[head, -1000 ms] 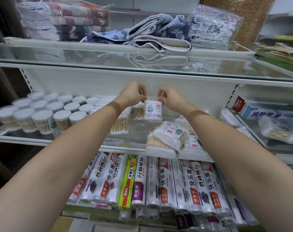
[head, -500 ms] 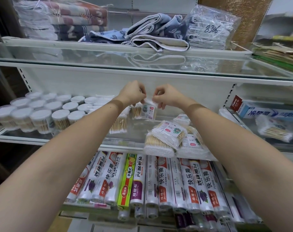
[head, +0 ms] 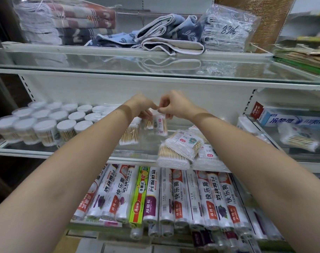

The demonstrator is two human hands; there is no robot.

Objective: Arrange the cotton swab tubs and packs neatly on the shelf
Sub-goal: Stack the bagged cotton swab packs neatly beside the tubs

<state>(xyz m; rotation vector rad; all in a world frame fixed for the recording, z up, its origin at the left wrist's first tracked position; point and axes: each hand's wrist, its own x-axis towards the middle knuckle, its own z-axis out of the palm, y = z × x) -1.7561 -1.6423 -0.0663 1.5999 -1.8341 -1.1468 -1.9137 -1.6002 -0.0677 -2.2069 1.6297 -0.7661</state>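
1. Right hand (head: 175, 105), centre of frame: curled fingers pinch the top edge of a hanging cotton swab pack (head: 161, 125).
2. Left hand (head: 141, 106), touching it: fingers curled at the same pack top; exact grip unclear.
3. Loose swab packs (head: 181, 148) lie piled right of centre on the glass shelf (head: 46, 150).
4. Swab tubs (head: 46, 123) stand in rows, middle left.

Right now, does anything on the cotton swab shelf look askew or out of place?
Yes. A heap of swab packs lies tilted and overlapping at the glass shelf's front edge, unlike the tidy tubs on the left. Both the left hand and right hand pinch one pack near the back.
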